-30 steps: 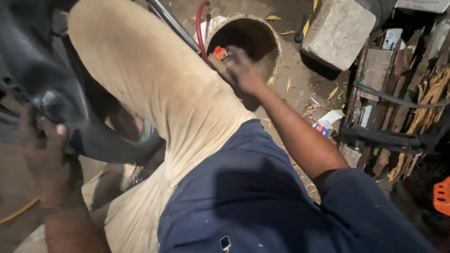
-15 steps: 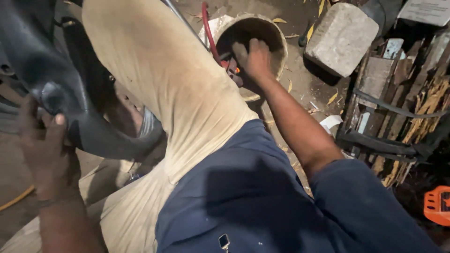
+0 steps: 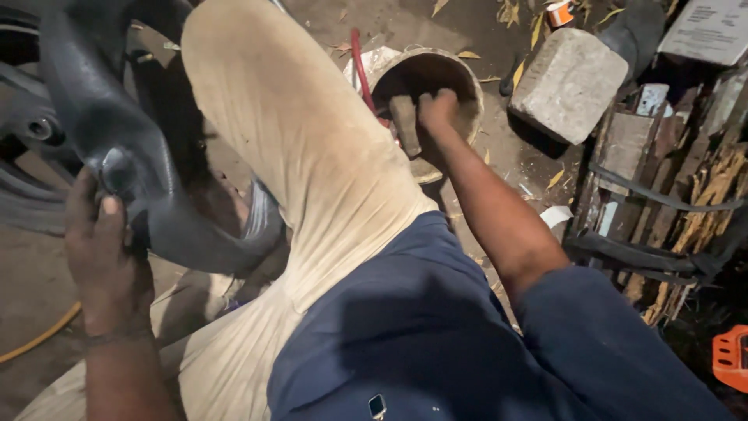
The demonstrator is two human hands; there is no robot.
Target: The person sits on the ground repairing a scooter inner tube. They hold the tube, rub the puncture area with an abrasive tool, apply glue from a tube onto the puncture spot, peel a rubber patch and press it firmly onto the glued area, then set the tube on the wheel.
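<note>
My left hand [image 3: 101, 249] grips the edge of a black rubber tyre tube [image 3: 117, 148] at the left, thumb pressed on its surface. My right hand [image 3: 435, 113] reaches forward over my bent knee in beige trousers [image 3: 296, 156] and holds a brownish block-like tool [image 3: 405, 125] at the rim of a round, dirty bowl [image 3: 467, 86] on the ground. What is inside the bowl is dark and unclear. A red-handled tool [image 3: 360, 66] lies beside the bowl.
A grey stone block [image 3: 569, 82] lies on the dirt right of the bowl. Stacked wood and black straps [image 3: 662, 203] fill the right side. An orange object [image 3: 732, 359] sits at the lower right. A yellow hose [image 3: 39, 339] runs at the lower left.
My right hand has moved deeper to the bowl and closed on the brownish tool. The view has shifted nearer. My left hand stays on the tube.
</note>
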